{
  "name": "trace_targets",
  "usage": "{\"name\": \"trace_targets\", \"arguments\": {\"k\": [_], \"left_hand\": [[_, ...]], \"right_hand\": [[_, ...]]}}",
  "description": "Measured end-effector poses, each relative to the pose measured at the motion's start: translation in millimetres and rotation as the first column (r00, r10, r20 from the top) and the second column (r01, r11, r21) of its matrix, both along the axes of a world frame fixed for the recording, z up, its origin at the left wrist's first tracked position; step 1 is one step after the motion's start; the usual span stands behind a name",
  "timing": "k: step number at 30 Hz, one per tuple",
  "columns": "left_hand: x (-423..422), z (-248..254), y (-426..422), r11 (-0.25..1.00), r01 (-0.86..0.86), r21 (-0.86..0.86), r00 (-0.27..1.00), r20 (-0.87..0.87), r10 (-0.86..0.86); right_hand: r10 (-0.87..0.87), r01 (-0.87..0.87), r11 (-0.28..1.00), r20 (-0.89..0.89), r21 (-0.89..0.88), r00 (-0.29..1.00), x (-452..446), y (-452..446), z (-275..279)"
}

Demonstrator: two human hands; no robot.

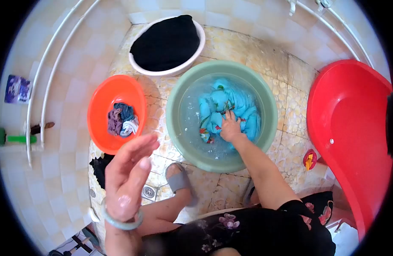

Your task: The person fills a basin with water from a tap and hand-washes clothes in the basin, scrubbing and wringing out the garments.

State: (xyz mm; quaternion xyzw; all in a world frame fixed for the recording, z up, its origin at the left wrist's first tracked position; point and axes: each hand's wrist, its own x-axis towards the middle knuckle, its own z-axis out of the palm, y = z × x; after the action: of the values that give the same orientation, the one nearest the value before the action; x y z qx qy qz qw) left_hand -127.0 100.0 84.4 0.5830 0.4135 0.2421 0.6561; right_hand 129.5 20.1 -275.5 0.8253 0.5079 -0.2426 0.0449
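Note:
My right hand (231,127) rests on a wet turquoise cloth with a red and green flower print (245,109). Its fingers are spread over the fabric and do not look closed around it. The cloth lies bunched in cloudy water inside a large green basin (174,136). Held up close to the camera is my left hand (130,175), with a pale bangle on the wrist. Its fingers are stretched out and nothing is in them. In the picture it appears just below an orange basin (96,113), apart from the green one.
Small purple, blue and white clothes (121,119) lie in the orange basin. Behind it, a pale pink basin (199,47) holds black cloth (166,42). A red tub (354,111) stands at the right. A floor drain (148,193) lies near my slippered foot (177,179).

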Motion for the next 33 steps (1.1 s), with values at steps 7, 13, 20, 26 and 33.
{"name": "trace_targets", "arguments": {"k": [7, 13, 20, 26, 33], "left_hand": [[5.5, -7.5, -0.6, 1.000, 0.017, 0.022, 0.998, -0.056, -0.015], [4.0, -4.3, -10.3, 0.955, 0.122, 0.271, 0.979, -0.193, -0.070], [9.7, -11.1, -14.8, 0.892, 0.136, 0.432, 0.984, -0.163, -0.071], [22.0, -11.6, -11.8, 0.937, 0.186, 0.296, 0.982, -0.098, -0.164], [30.9, -33.0, -5.6, 0.899, 0.108, 0.424, 0.994, -0.078, -0.083]], "right_hand": [[-0.026, 0.022, 0.994, 0.036, 0.105, 0.999, 29.7, 14.6, -57.6], [0.026, -0.015, 0.992, -0.083, 0.126, 0.996, 43.0, 27.6, -28.3], [-0.010, 0.135, 0.933, -0.351, 0.333, 0.936, 105.8, 5.8, 87.6], [-0.132, 0.548, 0.580, -0.594, 0.603, 0.793, 113.9, 4.0, 306.5], [0.028, 0.638, 0.145, -0.648, 0.756, 0.761, 94.6, 12.5, 533.3]]}}
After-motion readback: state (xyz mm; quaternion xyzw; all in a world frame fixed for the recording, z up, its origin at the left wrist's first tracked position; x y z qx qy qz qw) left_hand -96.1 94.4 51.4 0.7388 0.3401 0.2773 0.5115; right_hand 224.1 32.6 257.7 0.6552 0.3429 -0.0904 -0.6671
